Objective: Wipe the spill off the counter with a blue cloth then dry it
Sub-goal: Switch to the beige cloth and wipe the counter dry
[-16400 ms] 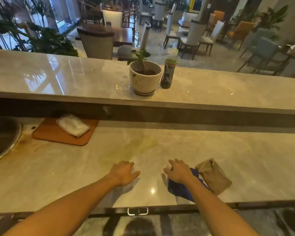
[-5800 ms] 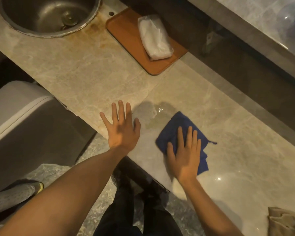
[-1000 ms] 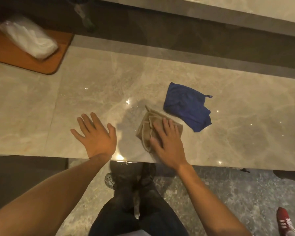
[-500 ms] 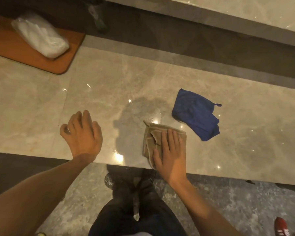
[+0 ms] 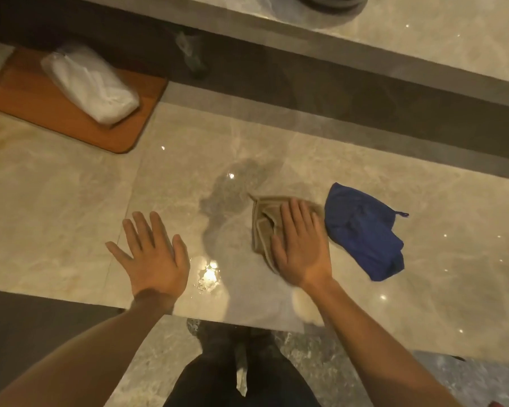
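Note:
My right hand lies flat, palm down, on a folded tan cloth on the marble counter. The crumpled blue cloth lies loose on the counter just right of that hand, touched by nothing. My left hand rests flat on the bare counter near its front edge, fingers spread, holding nothing. A dark patch shows on the marble left of the tan cloth, and a few wet droplets glint between my hands.
An orange cutting board with a white wrapped bundle lies at the back left. A raised marble ledge runs along the back above a dark recess. The counter's front edge is just under my wrists, with my legs below.
My right hand has pushed the tan cloth away from the front edge and to the right, closer to the blue cloth. My left hand has flattened and spread on the counter.

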